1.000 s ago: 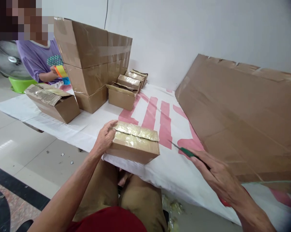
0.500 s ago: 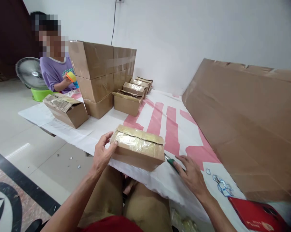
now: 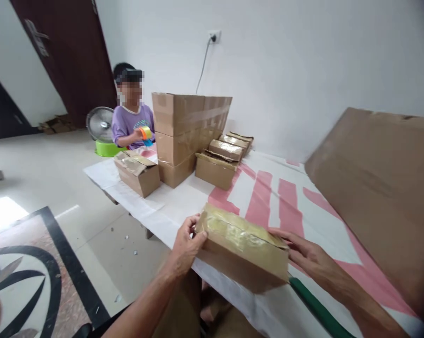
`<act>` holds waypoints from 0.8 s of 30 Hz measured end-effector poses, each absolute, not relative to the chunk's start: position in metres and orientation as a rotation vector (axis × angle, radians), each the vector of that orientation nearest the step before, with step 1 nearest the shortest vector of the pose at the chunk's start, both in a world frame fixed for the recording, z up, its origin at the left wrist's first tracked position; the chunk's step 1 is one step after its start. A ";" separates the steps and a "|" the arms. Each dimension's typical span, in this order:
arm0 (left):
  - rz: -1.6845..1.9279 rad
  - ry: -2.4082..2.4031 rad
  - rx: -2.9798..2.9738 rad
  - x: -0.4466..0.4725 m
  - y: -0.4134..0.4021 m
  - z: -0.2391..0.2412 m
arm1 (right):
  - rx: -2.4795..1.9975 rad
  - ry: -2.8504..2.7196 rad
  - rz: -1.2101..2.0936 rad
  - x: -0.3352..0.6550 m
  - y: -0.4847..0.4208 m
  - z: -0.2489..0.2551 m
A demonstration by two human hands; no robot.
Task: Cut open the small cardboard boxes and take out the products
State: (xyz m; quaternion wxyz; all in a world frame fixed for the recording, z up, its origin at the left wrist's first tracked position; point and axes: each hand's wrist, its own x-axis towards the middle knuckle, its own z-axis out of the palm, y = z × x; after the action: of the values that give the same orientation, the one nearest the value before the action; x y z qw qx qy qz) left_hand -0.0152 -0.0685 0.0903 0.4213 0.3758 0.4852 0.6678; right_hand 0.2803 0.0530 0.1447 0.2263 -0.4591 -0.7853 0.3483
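A small cardboard box sits at the table's near edge, its top covered with shiny clear tape and a flap edge showing along it. My left hand grips its left end, thumb on the near top edge. At the right end, my right hand holds the box, its fingers reaching over the far top corner; the thumb is hard to make out. A green-handled utility knife lies on the cloth beside the box's right end, under my right forearm, with its blade end close to the box.
Stacked cardboard boxes stand at the back left, with smaller taped boxes to their right and another box to their left. A person there holds a tape roll. A large cardboard sheet leans at right.
My right hand has left the utility knife, which now lies on the cloth, and has come onto the box's right end. The view has swung left; my left hand stays on the box.
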 end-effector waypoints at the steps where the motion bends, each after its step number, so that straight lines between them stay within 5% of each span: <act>1: 1.680 1.164 0.938 -0.015 -0.067 0.091 | -1.255 -2.142 0.982 0.282 0.059 0.143; 13: 1.718 1.019 0.809 -0.026 -0.074 0.077 | -1.598 -1.884 0.841 0.241 0.087 0.145; 16: 1.719 1.016 0.842 -0.029 -0.075 0.073 | -1.759 -1.940 0.458 0.239 0.083 0.145; 20: 1.741 0.992 0.848 -0.026 -0.075 0.070 | -1.487 -2.238 -0.121 0.231 0.056 0.158; 24: 1.783 0.989 0.833 -0.020 -0.071 0.068 | -1.099 -2.691 0.079 0.211 0.036 0.169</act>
State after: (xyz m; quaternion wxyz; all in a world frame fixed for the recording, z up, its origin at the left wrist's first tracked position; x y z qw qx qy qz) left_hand -0.0199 -0.0712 0.0680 0.4526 0.3371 0.4003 0.7220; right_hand 0.2113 0.0359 0.1686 0.1167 -0.3754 -0.9191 0.0269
